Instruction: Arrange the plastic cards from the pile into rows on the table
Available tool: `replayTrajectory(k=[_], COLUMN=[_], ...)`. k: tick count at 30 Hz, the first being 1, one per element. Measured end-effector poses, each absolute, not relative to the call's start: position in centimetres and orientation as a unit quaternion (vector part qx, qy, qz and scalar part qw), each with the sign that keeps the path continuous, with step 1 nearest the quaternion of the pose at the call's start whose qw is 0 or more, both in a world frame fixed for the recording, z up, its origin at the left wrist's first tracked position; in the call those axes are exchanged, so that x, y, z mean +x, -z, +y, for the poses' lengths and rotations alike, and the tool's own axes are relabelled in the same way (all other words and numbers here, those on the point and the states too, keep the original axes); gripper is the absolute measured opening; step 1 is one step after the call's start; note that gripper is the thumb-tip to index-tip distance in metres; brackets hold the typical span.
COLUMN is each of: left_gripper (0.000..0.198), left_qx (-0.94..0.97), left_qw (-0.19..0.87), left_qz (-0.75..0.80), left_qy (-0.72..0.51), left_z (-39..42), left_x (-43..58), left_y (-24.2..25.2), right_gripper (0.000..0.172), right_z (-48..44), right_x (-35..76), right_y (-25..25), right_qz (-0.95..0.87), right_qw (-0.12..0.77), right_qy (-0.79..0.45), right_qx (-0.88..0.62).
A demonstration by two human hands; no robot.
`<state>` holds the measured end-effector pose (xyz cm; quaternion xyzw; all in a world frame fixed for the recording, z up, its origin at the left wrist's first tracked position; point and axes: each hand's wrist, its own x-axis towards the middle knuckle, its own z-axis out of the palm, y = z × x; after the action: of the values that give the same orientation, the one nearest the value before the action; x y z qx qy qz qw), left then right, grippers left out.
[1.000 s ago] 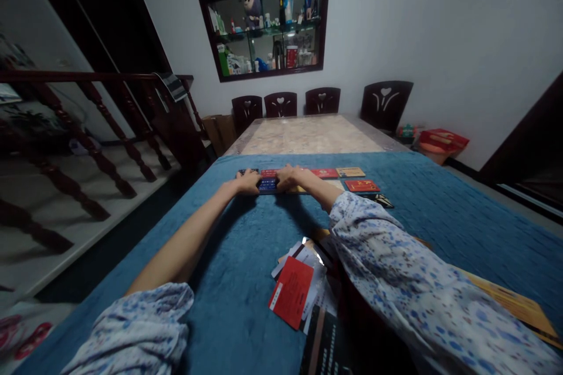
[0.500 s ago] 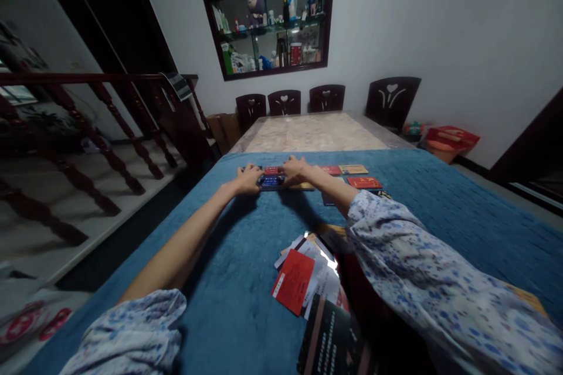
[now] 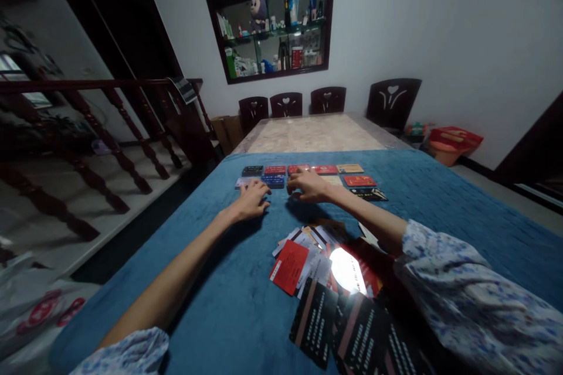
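My left hand sits near the middle of the frame, fingers loosely spread and nothing visible in its grasp, its tips over the near edges of the pale card and the blue card; I cannot tell whether they touch. My right hand, just right of centre, is arched with its fingers pointing down over the card rows, and what lies beneath it is hidden, so I cannot tell if it grips anything. The cards lie in rows on the blue cloth that covers the near part of the desk: along the back, the dark card, several red ones and, at the right end, the tan card. Closer, right of my right wrist, lie the red card and the black card. Low in the frame, right of centre, a loose pile overlaps untidily, one piece throwing back a bright glare. I judge all these cards light, thin and stiff, with slick faces that could slide over each other, though the cloth's nap should slow them. I would pinch a card by opposite edges, or press the near edge with fingertips, rather than grab the flat face.
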<state>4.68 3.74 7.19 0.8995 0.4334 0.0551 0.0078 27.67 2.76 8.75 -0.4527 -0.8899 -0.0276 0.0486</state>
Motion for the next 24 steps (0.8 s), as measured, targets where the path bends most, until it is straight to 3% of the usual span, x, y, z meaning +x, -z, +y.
replayTrajectory(k=[9,19,24], left_gripper=[0.023,0.065,0.075], left_qx=[0.905,0.916,0.917], left_qw=[0.099,0.190,0.186], left_qz=[0.402,0.352,0.353], left_qy=[-0.096,-0.041,-0.027], left_z=[-0.6,-2.5,-2.7], left_x=[6.1,5.6,5.3], left_y=[-6.3,-6.0,-5.9], right_gripper=[0.015,0.012,0.009], right_z=[-0.8,-2.4,-2.4], right_x=[28.4,28.9,28.8], right_y=[-7.0,-4.3,-3.9], right_qz=[-0.911,-0.915,-0.923], right_qw=[0.126,0.186,0.206], right_qy=[-0.016,-0.070,-0.094], right_qx=[-0.392,-0.352,-0.311])
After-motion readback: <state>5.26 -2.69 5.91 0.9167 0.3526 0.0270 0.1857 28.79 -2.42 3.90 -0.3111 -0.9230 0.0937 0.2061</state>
